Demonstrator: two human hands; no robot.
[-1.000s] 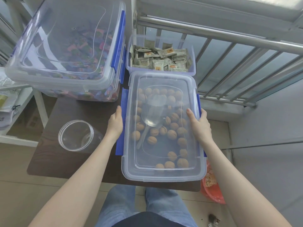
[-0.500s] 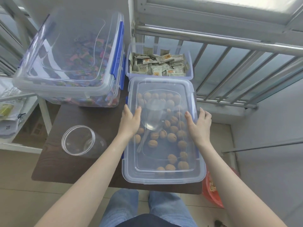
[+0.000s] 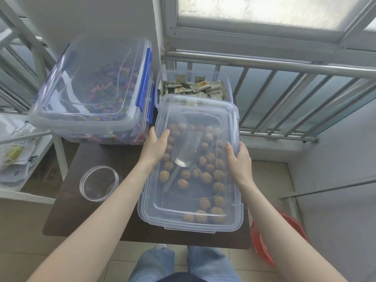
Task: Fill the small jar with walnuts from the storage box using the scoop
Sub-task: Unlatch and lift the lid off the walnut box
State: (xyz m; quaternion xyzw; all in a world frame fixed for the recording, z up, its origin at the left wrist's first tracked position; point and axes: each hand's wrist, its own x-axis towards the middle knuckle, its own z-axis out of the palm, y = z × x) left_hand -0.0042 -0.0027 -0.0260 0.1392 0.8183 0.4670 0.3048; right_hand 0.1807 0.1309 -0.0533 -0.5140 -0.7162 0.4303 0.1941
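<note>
A clear storage box of walnuts stands on the dark table, with a clear plastic scoop lying on the nuts. Its transparent lid is raised a little off the box and tilted, its far end over the box behind. My left hand grips the lid's left edge and my right hand grips its right edge. The small clear jar stands open and empty-looking on the table to the left of the box.
A large lidded box of coloured sweets sits at the back left. An open box of paper sachets is behind the walnut box. A metal railing runs along the right, a red basin sits on the floor, and a white shelf stands left.
My hands moved from the side latches onto the lid's edges. The lid has come up off the walnut box and shifted toward the far side.
</note>
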